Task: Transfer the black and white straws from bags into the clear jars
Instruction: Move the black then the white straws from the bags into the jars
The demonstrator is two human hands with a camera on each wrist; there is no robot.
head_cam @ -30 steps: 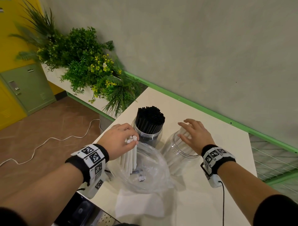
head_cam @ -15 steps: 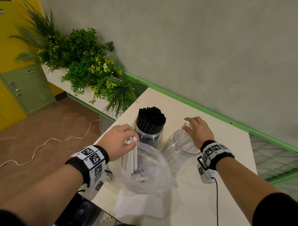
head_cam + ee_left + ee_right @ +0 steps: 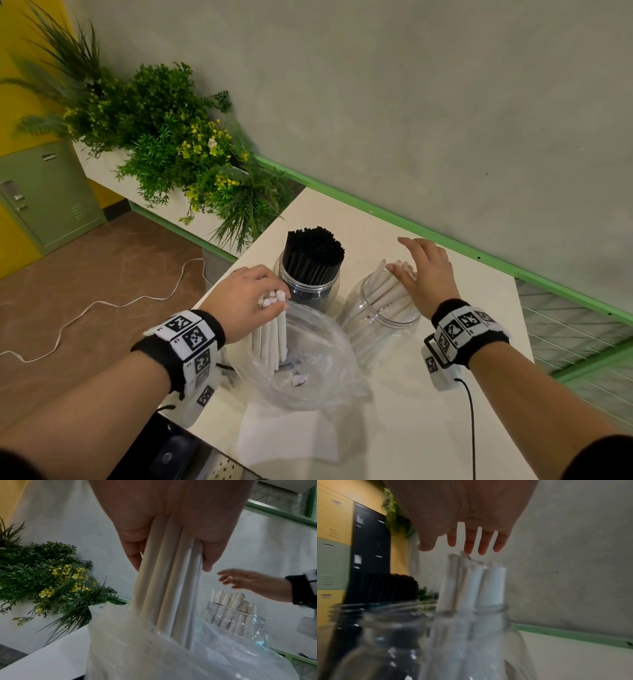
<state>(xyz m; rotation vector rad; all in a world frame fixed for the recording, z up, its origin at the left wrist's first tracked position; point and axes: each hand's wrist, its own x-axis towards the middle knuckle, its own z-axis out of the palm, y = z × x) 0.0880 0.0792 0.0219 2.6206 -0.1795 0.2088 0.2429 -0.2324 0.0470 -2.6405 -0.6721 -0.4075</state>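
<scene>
My left hand [image 3: 255, 298] grips a bunch of white straws [image 3: 270, 334] by their tops; their lower ends stand inside a clear plastic bag [image 3: 308, 363] near the table's left edge. The same bunch of white straws [image 3: 164, 582] shows between the fingers in the left wrist view. To the right, a clear jar [image 3: 380, 325] holds several white straws [image 3: 387, 287] leaning toward its far rim. My right hand [image 3: 424, 270] hovers open just above those straw tops, fingers spread [image 3: 471, 543]. Behind the bag, another clear jar [image 3: 308, 287] is packed with black straws [image 3: 313, 251].
The white table [image 3: 428, 428] ends close to my left arm, with brown floor and a white cable [image 3: 102, 305] beyond. Green plants [image 3: 171, 137] fill a planter at the back left. A grey wall with a green rail [image 3: 445, 240] runs behind the jars.
My right hand held the white straws down in the right jar, then let go and lifted, fingers spread. The left hand and its bunch have stayed in place over the bag.
</scene>
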